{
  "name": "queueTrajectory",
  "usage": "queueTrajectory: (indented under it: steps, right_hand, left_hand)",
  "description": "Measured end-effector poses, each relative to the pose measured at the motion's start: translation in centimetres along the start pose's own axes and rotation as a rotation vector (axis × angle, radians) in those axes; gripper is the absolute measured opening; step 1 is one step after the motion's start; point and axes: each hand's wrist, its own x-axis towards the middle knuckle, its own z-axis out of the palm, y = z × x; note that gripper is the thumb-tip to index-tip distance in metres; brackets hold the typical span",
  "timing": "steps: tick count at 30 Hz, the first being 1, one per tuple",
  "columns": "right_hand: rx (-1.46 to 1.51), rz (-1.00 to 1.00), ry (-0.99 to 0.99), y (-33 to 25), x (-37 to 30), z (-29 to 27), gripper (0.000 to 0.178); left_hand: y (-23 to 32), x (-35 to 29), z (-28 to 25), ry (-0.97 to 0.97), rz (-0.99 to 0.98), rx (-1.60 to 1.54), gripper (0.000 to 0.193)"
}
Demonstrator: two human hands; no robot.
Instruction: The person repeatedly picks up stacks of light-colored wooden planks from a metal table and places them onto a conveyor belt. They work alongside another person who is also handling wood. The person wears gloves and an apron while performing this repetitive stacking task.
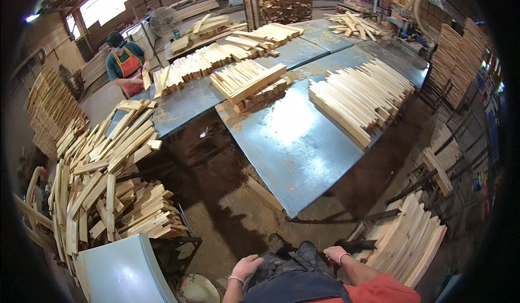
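Note:
My left hand (246,268) is low in the head view, beside my dark trousers and apron (292,281). Its fingers seem loosely bent, with nothing visible in them. On the other side of my legs is my right hand (337,255), fingers loosely extended and no object showing. Pale pinkish gloves appear to cover both hands. Nearest the right hand are a dark metal bar (360,245) and a stack of pale boards (409,240). Ahead of me stands a blue-grey metal table (303,173), bearing a wide row of wooden strips (360,94) and a smaller stack (249,83).
A heaped pile of loose wooden pieces (103,162) lies at left, behind a light metal panel (122,270). A whitish round container (197,288) stands by my left forearm. Across the tables, a person in an orange apron (130,64) handles a wood piece. Tall wood stacks (455,62) rise at right.

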Motion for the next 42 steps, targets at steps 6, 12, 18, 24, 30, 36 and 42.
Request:
queueTrajectory:
  steps: [6, 12, 18, 24, 30, 36, 42]
  right_hand:
    - [-0.102, -0.390, -0.033, -13.5, -0.3, -0.2, 0.035]
    - [-0.616, -0.772, -0.063, -31.9, -2.3, 4.3, 0.049]
    - [-0.626, -0.702, -0.136, -46.5, 2.7, 9.6, 0.069]
    - [-0.616, -0.820, -0.092, -60.1, 7.4, 15.2, 0.060]
    - [-0.887, -0.874, -0.192, -72.8, 14.4, 18.9, 0.069]
    - [-0.764, -0.778, -0.192, -83.2, 12.1, 25.2, 0.069]
    - [-0.688, -0.775, -0.104, -89.8, 12.7, 29.4, 0.051]
  left_hand:
    - [8.8, 6.7, -10.0, 0.043, 0.072, 0.104, 0.078]
    - [11.1, 9.7, -16.8, 0.149, 0.016, -0.123, 0.075]
    - [7.4, 12.7, -22.7, 0.154, -0.243, -0.359, 0.060]
    - [3.0, 18.4, -33.0, 0.239, -0.181, -0.249, 0.048]
    - [6.1, 27.9, -45.6, 0.497, -0.055, -0.493, 0.059]
    - [6.6, 31.8, -52.5, 0.482, -0.041, -0.603, 0.053]
    - [4.8, 38.0, -62.0, 0.388, -0.096, -0.613, 0.057]
